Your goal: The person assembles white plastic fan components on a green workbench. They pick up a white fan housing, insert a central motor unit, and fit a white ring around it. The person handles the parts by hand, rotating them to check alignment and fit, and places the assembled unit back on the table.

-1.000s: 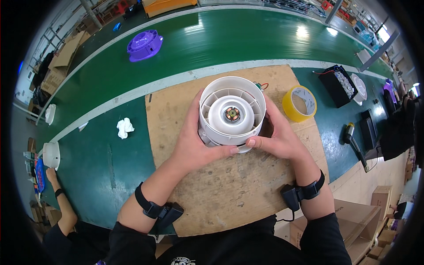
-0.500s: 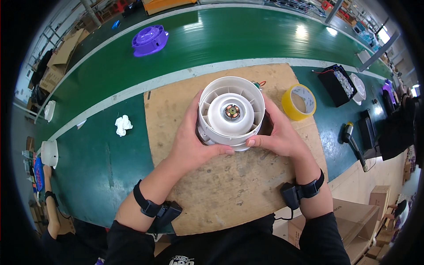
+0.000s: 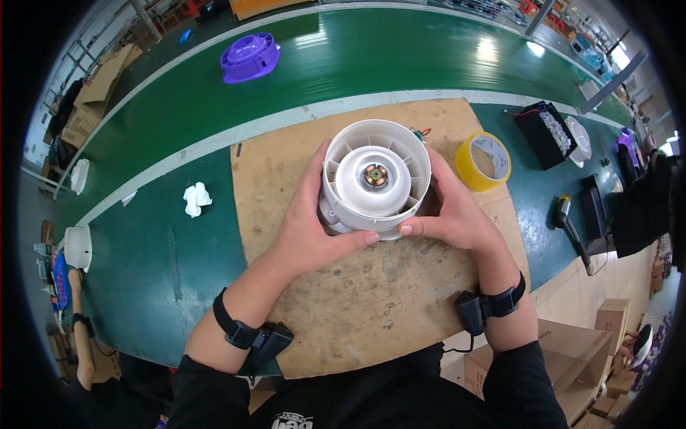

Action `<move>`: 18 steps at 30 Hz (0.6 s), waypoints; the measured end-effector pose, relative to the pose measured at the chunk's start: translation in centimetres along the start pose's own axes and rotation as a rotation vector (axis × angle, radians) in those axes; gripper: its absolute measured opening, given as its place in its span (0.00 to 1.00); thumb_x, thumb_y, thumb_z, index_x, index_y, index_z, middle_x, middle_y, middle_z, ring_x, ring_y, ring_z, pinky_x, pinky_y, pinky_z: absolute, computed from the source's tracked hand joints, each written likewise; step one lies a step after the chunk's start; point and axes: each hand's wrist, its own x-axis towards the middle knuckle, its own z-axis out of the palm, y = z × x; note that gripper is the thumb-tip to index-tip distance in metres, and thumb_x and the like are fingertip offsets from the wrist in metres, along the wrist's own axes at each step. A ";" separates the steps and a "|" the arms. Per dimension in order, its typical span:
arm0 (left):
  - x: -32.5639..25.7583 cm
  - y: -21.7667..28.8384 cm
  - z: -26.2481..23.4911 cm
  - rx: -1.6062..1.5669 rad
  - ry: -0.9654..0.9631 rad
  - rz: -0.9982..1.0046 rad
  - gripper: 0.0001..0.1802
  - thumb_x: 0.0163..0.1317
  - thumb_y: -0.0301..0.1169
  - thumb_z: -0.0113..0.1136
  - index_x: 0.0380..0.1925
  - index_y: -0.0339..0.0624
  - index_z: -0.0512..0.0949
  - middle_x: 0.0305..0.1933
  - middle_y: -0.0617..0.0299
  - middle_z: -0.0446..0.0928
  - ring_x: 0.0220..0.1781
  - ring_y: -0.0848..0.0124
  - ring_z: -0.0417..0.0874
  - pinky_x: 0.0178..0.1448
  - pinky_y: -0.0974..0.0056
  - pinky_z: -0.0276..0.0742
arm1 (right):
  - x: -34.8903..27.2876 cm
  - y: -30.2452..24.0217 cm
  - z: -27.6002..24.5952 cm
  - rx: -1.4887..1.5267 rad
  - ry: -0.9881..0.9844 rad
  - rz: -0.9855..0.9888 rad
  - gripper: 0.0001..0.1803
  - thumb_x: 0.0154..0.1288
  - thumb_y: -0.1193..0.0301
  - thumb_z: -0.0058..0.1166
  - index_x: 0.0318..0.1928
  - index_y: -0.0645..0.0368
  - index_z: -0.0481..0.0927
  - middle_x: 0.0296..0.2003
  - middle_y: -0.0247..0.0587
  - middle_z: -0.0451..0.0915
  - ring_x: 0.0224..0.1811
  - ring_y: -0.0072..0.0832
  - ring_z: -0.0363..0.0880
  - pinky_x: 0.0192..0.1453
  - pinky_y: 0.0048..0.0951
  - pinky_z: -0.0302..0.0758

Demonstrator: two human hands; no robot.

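Between my two hands is a white round fan housing (image 3: 350, 207) with radial vanes and a small copper-wound motor core in its open centre. My left hand (image 3: 309, 225) wraps its left side, thumb along the near lower edge. From the right, my right hand (image 3: 454, 214) grips it the same way, thumb at the front. Fingertips of both hands are hidden behind the housing. At its far right rim a small green part (image 3: 418, 134) with a red wire shows. Beneath lies a worn brown cardboard sheet (image 3: 343, 314).
Yellow tape (image 3: 468, 166) stands right of my hand. Farther right are a black box of small parts (image 3: 543, 136) and a power screwdriver (image 3: 564, 214). Crumpled white tissue (image 3: 196, 199) lies left. A purple housing (image 3: 250, 58) sits on the green conveyor (image 3: 386, 53). Another person's arm (image 3: 82, 336) is far left.
The purple housing has shifted slightly right along the conveyor. My hands keep their hold on the white fan housing, which has barely moved.
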 end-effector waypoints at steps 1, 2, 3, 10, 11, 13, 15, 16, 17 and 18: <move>-0.1 0.1 0.0 0.001 -0.001 -0.014 0.65 0.43 0.34 0.82 0.76 0.35 0.47 0.73 0.48 0.61 0.75 0.57 0.64 0.76 0.54 0.61 | 0.0 0.0 0.0 -0.012 0.003 -0.003 0.63 0.45 0.63 0.81 0.76 0.63 0.51 0.71 0.44 0.63 0.75 0.33 0.59 0.78 0.38 0.55; -0.1 0.0 0.0 0.012 -0.005 -0.012 0.65 0.43 0.34 0.82 0.76 0.35 0.47 0.73 0.48 0.61 0.75 0.57 0.63 0.76 0.54 0.61 | -0.1 -0.1 0.0 -0.024 0.006 -0.006 0.63 0.45 0.64 0.81 0.76 0.63 0.51 0.71 0.44 0.63 0.75 0.33 0.59 0.78 0.38 0.55; 0.0 0.1 -0.1 0.023 -0.009 -0.011 0.65 0.44 0.34 0.82 0.76 0.35 0.47 0.73 0.48 0.61 0.76 0.57 0.63 0.76 0.54 0.61 | -0.1 -0.2 0.0 -0.035 0.008 -0.010 0.63 0.45 0.64 0.81 0.76 0.63 0.51 0.71 0.44 0.63 0.75 0.33 0.59 0.78 0.38 0.55; 0.1 -0.3 -0.4 -0.043 -0.039 -0.012 0.65 0.44 0.32 0.82 0.77 0.36 0.45 0.75 0.48 0.60 0.77 0.58 0.62 0.77 0.55 0.60 | -0.2 -0.6 0.3 -0.096 0.038 -0.054 0.59 0.45 0.64 0.80 0.72 0.65 0.55 0.66 0.52 0.68 0.72 0.39 0.64 0.76 0.39 0.58; 0.2 -0.2 -0.5 -0.033 -0.044 -0.007 0.66 0.44 0.31 0.81 0.77 0.37 0.45 0.75 0.48 0.59 0.77 0.58 0.62 0.77 0.55 0.59 | -0.2 -1.0 0.3 -0.116 0.042 -0.047 0.59 0.45 0.63 0.81 0.72 0.65 0.54 0.66 0.53 0.68 0.72 0.39 0.64 0.76 0.39 0.59; 0.3 -0.2 -0.5 -0.015 -0.053 0.003 0.66 0.44 0.31 0.81 0.77 0.37 0.44 0.75 0.47 0.59 0.77 0.58 0.61 0.78 0.55 0.59 | -0.2 -1.0 0.5 -0.121 0.055 -0.026 0.61 0.44 0.62 0.81 0.72 0.65 0.54 0.66 0.54 0.68 0.72 0.39 0.64 0.75 0.38 0.60; 0.2 -0.2 -0.5 -0.053 -0.061 -0.028 0.67 0.44 0.30 0.81 0.77 0.37 0.43 0.76 0.47 0.58 0.78 0.58 0.60 0.78 0.55 0.58 | -0.2 -0.7 0.7 -0.085 0.073 0.001 0.62 0.42 0.61 0.82 0.72 0.66 0.53 0.66 0.54 0.67 0.71 0.39 0.64 0.75 0.38 0.61; 0.2 -0.3 -0.6 -0.071 -0.065 -0.045 0.67 0.44 0.30 0.81 0.77 0.37 0.42 0.76 0.47 0.58 0.78 0.58 0.60 0.78 0.55 0.58 | -0.1 -0.8 0.8 -0.110 0.078 0.008 0.62 0.41 0.61 0.82 0.71 0.66 0.53 0.66 0.54 0.67 0.71 0.39 0.65 0.74 0.38 0.62; 0.2 -0.4 -0.6 -0.081 -0.068 -0.052 0.68 0.44 0.30 0.81 0.78 0.37 0.41 0.76 0.47 0.58 0.78 0.58 0.60 0.78 0.55 0.58 | -0.2 -1.0 0.8 -0.134 0.082 0.016 0.62 0.41 0.60 0.82 0.71 0.66 0.54 0.66 0.54 0.66 0.71 0.39 0.65 0.74 0.38 0.62; 0.2 -0.4 -0.6 -0.092 -0.072 -0.059 0.68 0.44 0.30 0.81 0.78 0.37 0.41 0.76 0.47 0.57 0.78 0.58 0.60 0.78 0.55 0.58 | -0.2 -1.1 0.9 -0.160 0.088 0.025 0.63 0.40 0.60 0.83 0.71 0.66 0.54 0.65 0.54 0.66 0.71 0.39 0.65 0.74 0.38 0.63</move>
